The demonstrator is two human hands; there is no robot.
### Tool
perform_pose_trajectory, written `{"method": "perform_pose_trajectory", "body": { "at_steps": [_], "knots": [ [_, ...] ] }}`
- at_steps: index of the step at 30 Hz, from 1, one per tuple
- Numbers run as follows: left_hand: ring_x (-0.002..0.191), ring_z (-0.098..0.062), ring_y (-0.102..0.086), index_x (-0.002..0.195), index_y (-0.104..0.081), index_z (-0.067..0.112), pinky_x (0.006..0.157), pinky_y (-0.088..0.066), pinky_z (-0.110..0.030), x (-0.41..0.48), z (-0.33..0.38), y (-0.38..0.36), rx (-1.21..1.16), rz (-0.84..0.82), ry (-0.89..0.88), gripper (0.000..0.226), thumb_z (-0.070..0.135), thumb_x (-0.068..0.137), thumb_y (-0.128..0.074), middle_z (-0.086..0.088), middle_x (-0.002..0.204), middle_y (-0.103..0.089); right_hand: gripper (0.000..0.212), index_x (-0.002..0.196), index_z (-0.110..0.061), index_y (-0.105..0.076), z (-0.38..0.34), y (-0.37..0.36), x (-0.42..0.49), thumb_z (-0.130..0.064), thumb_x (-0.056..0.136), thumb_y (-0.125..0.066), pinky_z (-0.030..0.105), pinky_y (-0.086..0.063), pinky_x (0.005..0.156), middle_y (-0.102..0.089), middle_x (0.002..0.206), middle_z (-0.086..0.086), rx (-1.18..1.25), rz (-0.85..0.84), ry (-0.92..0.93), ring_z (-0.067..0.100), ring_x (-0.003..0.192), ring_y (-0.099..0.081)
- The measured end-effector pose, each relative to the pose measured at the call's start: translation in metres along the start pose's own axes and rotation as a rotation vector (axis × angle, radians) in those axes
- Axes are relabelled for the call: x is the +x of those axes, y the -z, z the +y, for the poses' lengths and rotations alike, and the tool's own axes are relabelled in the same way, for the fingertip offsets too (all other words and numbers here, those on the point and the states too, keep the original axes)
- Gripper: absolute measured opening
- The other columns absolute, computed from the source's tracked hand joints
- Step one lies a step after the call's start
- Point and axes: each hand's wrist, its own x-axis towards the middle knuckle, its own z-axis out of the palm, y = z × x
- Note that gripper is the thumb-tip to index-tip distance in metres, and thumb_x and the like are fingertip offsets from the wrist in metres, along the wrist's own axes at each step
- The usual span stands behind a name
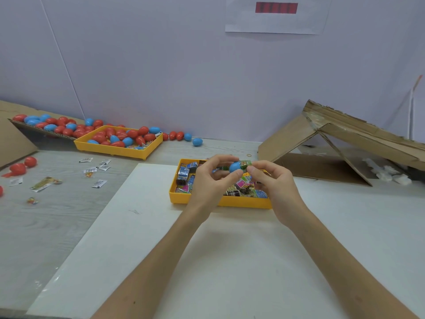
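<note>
- Left hand (211,180): grip clamped on a blue egg shell (235,168), pinched between thumb and curled fingertips.
- Right hand (273,183): grip clamped on a green packet (245,164), held at the fingertips, other fingers curled under.
- Blue egg shell: sits between the two grips, raised off the counter (57,226). It touches the green packet on its right side.
- Green packet: just right of the shell and at the tip of the right grip. Whether any of it sits inside the shell cannot be told.
- Yellow tray (220,201): directly beneath both grips, filled with small printed packets (184,174). It rests on a white board (149,238).
- Second yellow tray (119,153): well left of and beyond the grips, holding red and blue eggs (119,137).
- Cardboard ramp (46,132): farther left again, carrying more eggs.
- Loose blue egg (197,141): beyond the left grip, on the counter.
- White sachets (99,168): scattered left of the grips.
- Folded cardboard (345,139): right of and beyond the right grip.
</note>
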Motion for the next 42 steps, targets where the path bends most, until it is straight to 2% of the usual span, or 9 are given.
{"method": "perform_pose_trajectory", "body": {
  "at_steps": [6, 10, 15, 19, 23, 29, 33, 39, 42],
  "knots": [
    [0.085, -0.019, -0.076, 0.106, -0.072, 0.020, 0.078, -0.061, -0.029, 0.000, 0.001, -0.001, -0.047, 0.021, 0.010, 0.020, 0.008, 0.089, -0.075, -0.008, 0.106, -0.072, 0.006, 0.088, -0.020, -0.073, 0.000, -0.002, -0.002, -0.016, 0.085, -0.077, 0.013, -0.049, 0.061, -0.068, 0.063, -0.008, -0.053, 0.035, 0.044, 0.000, 0.062, -0.062],
    [0.086, -0.020, -0.076, 0.105, -0.073, 0.017, 0.076, -0.061, -0.026, 0.000, 0.003, -0.001, -0.087, 0.017, 0.026, 0.020, 0.004, 0.090, -0.072, -0.007, 0.103, -0.074, 0.010, 0.086, -0.021, -0.073, 0.000, -0.003, -0.003, -0.015, 0.083, -0.079, 0.022, -0.051, 0.066, -0.070, 0.068, -0.002, -0.086, 0.040, 0.065, 0.008, 0.067, -0.065],
    [0.089, -0.025, -0.076, 0.108, -0.075, 0.013, 0.075, -0.060, -0.025, 0.000, 0.004, 0.001, -0.240, 0.014, 0.109, 0.020, 0.004, 0.091, -0.071, -0.005, 0.099, -0.076, 0.007, 0.091, -0.017, -0.073, 0.002, 0.001, 0.000, -0.014, 0.094, -0.068, 0.017, -0.049, 0.063, -0.066, 0.069, -0.011, -0.025, 0.066, 0.166, 0.007, 0.064, -0.058],
    [0.093, -0.029, -0.075, 0.111, -0.072, 0.013, 0.075, -0.059, -0.026, 0.001, 0.005, 0.003, -0.352, 0.015, 0.181, 0.023, 0.003, 0.091, -0.069, -0.013, 0.109, -0.072, 0.024, 0.094, -0.018, -0.076, 0.002, 0.005, 0.005, -0.013, 0.102, -0.053, 0.021, -0.051, 0.064, -0.073, 0.086, -0.001, 0.081, 0.104, 0.045, 0.012, 0.070, -0.065],
    [0.096, -0.029, -0.074, 0.107, -0.071, 0.011, 0.075, -0.059, -0.025, 0.000, 0.006, 0.002, -0.404, 0.008, 0.194, 0.020, 0.001, 0.091, -0.068, -0.017, 0.111, -0.072, 0.032, 0.103, -0.014, -0.078, 0.003, 0.005, 0.007, -0.018, 0.105, -0.046, 0.022, -0.055, 0.068, -0.076, 0.100, 0.009, 0.185, -0.019, -0.058, 0.015, 0.079, -0.071],
    [0.100, -0.028, -0.074, 0.103, -0.075, 0.013, 0.077, -0.059, -0.025, -0.001, 0.008, 0.001, -0.421, 0.012, 0.205, 0.019, 0.000, 0.089, -0.070, -0.020, 0.118, -0.067, 0.032, 0.109, -0.010, -0.076, 0.003, 0.004, 0.007, -0.018, 0.105, -0.045, 0.021, -0.055, 0.067, -0.076, 0.098, 0.009, 0.217, -0.048, -0.077, 0.014, 0.078, -0.070],
    [0.097, -0.025, -0.075, 0.101, -0.077, 0.015, 0.074, -0.059, -0.024, -0.001, 0.008, 0.002, -0.444, -0.005, 0.214, 0.020, 0.002, 0.087, -0.072, -0.014, 0.109, -0.071, 0.031, 0.109, -0.010, -0.075, 0.004, 0.004, 0.008, -0.018, 0.105, -0.046, 0.020, -0.053, 0.063, -0.075, 0.094, 0.004, 0.188, -0.038, -0.089, 0.011, 0.076, -0.069],
    [0.095, -0.023, -0.075, 0.105, -0.077, 0.018, 0.072, -0.060, -0.026, 0.000, 0.007, 0.005, -0.382, -0.023, 0.237, 0.032, 0.021, 0.073, -0.078, -0.008, 0.105, -0.077, 0.029, 0.111, -0.011, -0.074, 0.004, 0.005, 0.008, -0.020, 0.105, -0.047, 0.019, -0.051, 0.061, -0.075, 0.094, 0.000, 0.142, -0.040, -0.104, 0.008, 0.076, -0.068],
    [0.096, -0.022, -0.075, 0.107, -0.076, 0.017, 0.074, -0.060, -0.025, 0.001, 0.006, 0.006, -0.398, -0.020, 0.243, 0.033, 0.021, 0.074, -0.077, -0.008, 0.104, -0.077, 0.030, 0.113, -0.009, -0.074, 0.004, 0.005, 0.008, -0.020, 0.105, -0.047, 0.019, -0.051, 0.062, -0.075, 0.095, 0.001, 0.127, -0.054, -0.102, 0.009, 0.076, -0.067]
  ]
}}
